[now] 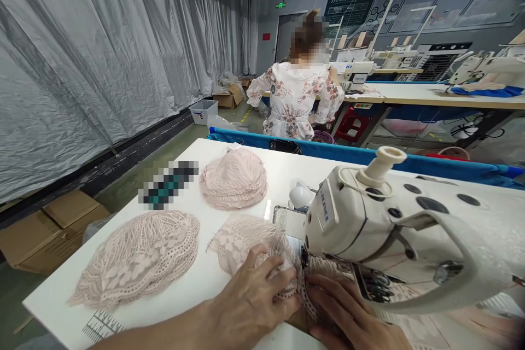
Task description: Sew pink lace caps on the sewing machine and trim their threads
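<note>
Pale pink lace (pixel 241 235) lies under the needle area of a white sewing machine (pixel 340 213). My left hand (pixel 256 290) rests on this lace, its fingers spread and slightly curved over the cloth, left of the presser foot (pixel 304 257). Close to the needle, on the right, my right hand (pixel 348 311) lies over the lace edge with its fingers stretched out; its thumb is hidden. The machine head covers part of the cloth. A lace stack (pixel 143 257) sits to the left, and a second lace pile (pixel 234 178) lies further back.
A ruler marking (pixel 102 325) shows on the white table (pixel 172 317). A blue cloth trough (pixel 254 139) runs along its far edge. Ahead, a person (pixel 293 98) in a floral top faces away. Cardboard boxes (pixel 53 229) stand on the floor at left, beside grey curtains (pixel 102 54).
</note>
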The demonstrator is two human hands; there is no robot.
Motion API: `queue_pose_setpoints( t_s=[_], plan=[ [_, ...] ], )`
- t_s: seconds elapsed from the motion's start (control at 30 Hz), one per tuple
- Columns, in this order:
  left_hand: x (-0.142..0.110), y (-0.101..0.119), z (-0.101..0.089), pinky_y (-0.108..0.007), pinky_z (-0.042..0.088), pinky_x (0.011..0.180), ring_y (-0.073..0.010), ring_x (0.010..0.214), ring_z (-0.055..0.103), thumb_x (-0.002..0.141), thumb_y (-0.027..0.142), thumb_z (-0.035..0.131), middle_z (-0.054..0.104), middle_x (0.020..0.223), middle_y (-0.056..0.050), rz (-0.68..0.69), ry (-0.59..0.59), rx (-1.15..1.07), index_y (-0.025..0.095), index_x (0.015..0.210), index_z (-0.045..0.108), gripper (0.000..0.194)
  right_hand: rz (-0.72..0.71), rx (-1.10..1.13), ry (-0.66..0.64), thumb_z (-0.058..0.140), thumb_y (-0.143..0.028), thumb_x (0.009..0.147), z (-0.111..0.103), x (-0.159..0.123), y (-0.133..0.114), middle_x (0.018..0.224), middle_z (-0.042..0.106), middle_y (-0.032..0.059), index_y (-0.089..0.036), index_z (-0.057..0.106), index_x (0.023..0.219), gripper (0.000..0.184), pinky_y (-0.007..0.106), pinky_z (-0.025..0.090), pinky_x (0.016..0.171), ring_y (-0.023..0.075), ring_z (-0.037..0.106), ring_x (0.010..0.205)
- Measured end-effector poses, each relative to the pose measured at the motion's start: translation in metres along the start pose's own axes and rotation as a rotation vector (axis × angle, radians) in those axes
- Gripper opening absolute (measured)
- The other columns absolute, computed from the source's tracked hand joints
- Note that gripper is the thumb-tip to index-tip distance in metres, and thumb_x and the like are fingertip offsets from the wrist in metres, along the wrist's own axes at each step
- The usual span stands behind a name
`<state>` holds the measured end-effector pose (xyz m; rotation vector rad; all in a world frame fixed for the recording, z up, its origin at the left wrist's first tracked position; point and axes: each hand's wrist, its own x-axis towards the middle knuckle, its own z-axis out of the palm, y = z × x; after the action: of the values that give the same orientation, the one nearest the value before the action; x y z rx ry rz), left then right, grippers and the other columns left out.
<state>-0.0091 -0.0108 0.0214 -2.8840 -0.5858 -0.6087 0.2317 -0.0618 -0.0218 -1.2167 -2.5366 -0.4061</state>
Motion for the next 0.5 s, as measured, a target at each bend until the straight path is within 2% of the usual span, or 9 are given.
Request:
queue_pose_setpoints(
  t_s=[0.2, 0.37, 0.5],
  plan=[
    [0.0012, 0.0045, 0.0006, -0.043, 0.03, 0.098, -0.0217, 0.109, 0.052, 0.091, 0.012, 0.052, 0.062, 0.109, -0.006, 0.001, 0.056, 0.058, 0.016, 0.091, 0.06, 0.009, -0.043, -0.065, -0.019, 0.058, -0.042, 0.086, 0.0, 0.0034, -0.001, 0.118, 0.068, 0.0109, -0.014, 0.068, 0.112, 0.039, 0.039, 0.064, 0.069, 0.0322, 0.069, 0.098],
    [0.0009, 0.0042, -0.0004, -0.043, 0.032, 0.097, -0.0221, 0.108, 0.052, 0.09, 0.011, 0.052, 0.063, 0.108, -0.006, 0.007, 0.045, 0.06, 0.015, 0.096, 0.06, 0.011, 0.029, 0.033, -0.005, 0.059, -0.041, 0.086, 0.0008, 0.0016, -0.0035, 0.121, 0.067, 0.0109, -0.018, 0.066, 0.115, 0.037, 0.038, 0.063, 0.072, 0.0313, 0.067, 0.103],
    [0.0016, 0.0048, 0.0005, -0.043, 0.034, 0.096, -0.0223, 0.107, 0.053, 0.09, 0.012, 0.053, 0.063, 0.109, -0.006, 0.005, 0.064, 0.071, 0.015, 0.093, 0.061, 0.009, -0.024, -0.032, -0.004, 0.059, -0.042, 0.086, -0.0016, 0.0047, -0.004, 0.117, 0.068, 0.0115, -0.015, 0.069, 0.109, 0.037, 0.04, 0.064, 0.069, 0.0317, 0.07, 0.096]
  ],
)
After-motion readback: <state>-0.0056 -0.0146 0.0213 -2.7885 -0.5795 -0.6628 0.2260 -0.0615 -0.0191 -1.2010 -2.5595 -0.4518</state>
